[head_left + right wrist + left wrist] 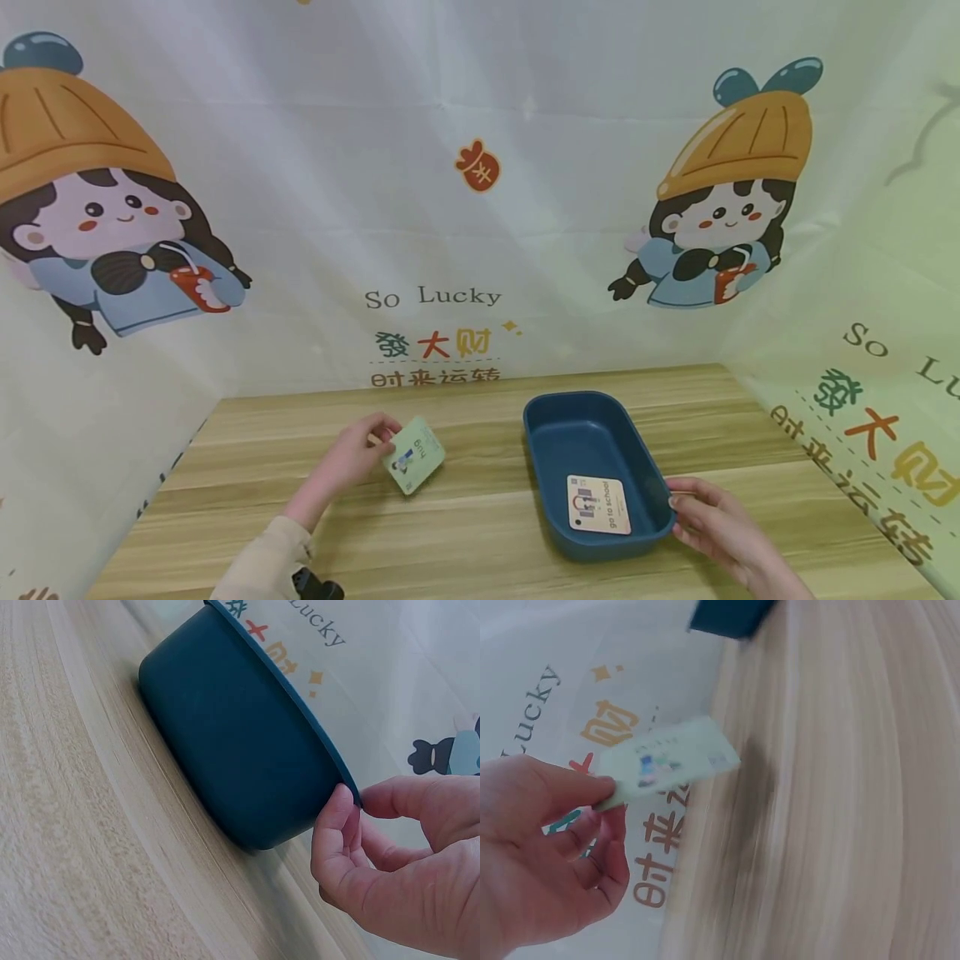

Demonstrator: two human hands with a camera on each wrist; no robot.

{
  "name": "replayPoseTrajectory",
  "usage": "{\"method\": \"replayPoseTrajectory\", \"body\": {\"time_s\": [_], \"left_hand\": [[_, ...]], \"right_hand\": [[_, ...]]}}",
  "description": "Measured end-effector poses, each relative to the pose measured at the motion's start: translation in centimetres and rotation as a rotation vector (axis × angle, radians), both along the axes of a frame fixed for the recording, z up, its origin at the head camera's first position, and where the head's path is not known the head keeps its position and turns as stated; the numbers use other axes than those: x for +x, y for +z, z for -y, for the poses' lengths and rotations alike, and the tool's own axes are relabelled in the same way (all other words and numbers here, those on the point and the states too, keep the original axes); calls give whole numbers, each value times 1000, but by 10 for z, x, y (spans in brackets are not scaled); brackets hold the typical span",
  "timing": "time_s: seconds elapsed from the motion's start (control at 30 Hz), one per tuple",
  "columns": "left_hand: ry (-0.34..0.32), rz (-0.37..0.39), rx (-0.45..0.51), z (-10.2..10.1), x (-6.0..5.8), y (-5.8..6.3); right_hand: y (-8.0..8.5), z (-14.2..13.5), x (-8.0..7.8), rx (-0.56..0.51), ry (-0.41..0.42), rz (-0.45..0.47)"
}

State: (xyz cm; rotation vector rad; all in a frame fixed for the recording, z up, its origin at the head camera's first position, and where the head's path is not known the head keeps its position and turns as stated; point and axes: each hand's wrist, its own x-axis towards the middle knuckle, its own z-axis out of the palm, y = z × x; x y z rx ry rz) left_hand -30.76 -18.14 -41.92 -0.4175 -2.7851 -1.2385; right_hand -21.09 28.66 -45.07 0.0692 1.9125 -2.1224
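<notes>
Between thumb and fingers my left hand pinches one corner of a pale green card printed "hug", held tilted above the table. In the left wrist view the card casts a shadow on the wood. A dark blue rectangular bin with rounded corners stands to the right. Inside it, toward the near end, lies a cream card printed "go to school". My right hand grips the bin's rim at its near right corner; the right wrist view shows thumb and fingertips on that rim.
The wood-grain table extends around the bin and both hands. A printed cloth with cartoon figures and lettering hangs behind the table and along its sides. A black object shows at the left wrist.
</notes>
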Motion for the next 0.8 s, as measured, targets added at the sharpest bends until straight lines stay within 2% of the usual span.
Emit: {"method": "replayPoseTrajectory", "body": {"time_s": [0.17, 0.33, 0.5, 0.8], "left_hand": [[29, -1, 143, -2, -5, -1], [83, 8, 204, -6, -9, 0], [110, 13, 268, -9, -11, 3], [100, 28, 277, -18, -12, 15]], "right_hand": [[0, -1, 0, -2, 9, -2], [0, -1, -1, -8, 12, -4], [1, -1, -1, -23, 27, -10], [0, -2, 0, -13, 29, -6]]}}
